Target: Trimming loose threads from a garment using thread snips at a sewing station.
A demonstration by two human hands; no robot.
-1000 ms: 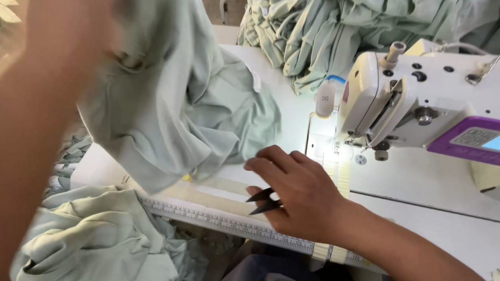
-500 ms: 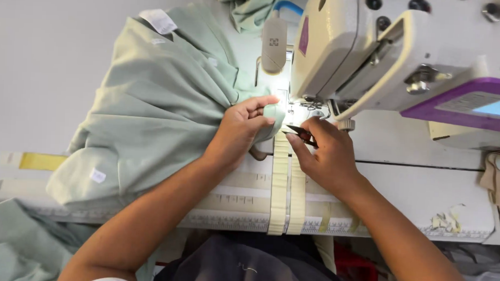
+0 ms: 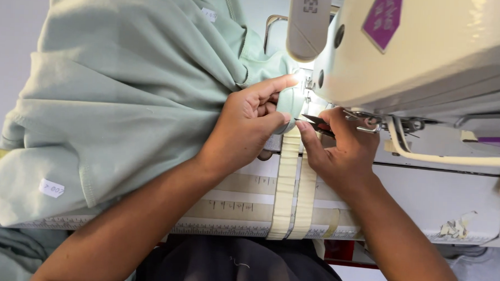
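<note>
Two bare hands meet right under the head of the white sewing machine (image 3: 430,58), close to the needle area, which the hands and the machine body largely hide. Left hand (image 3: 250,129) has its grip closed on a folded edge of the pale green garment (image 3: 124,97), thumb and forefinger pinching the rounded fold and pressing it toward the machine, seemingly so the edge stays flat and lined up. Most of the garment lies bunched to the left across the desk (image 3: 425,196), out of the way of the seam; a small white tag (image 3: 51,188) sits near its lower corner. Right hand (image 3: 338,149) is curled around a pair of small thread snips (image 3: 316,124), grip closed on them with the dark blades pointing left, almost touching the fold. Cream tape strips (image 3: 292,186) run from the machine toward the person across ruler-like markings, likely serving as guides for placing the fabric
</note>
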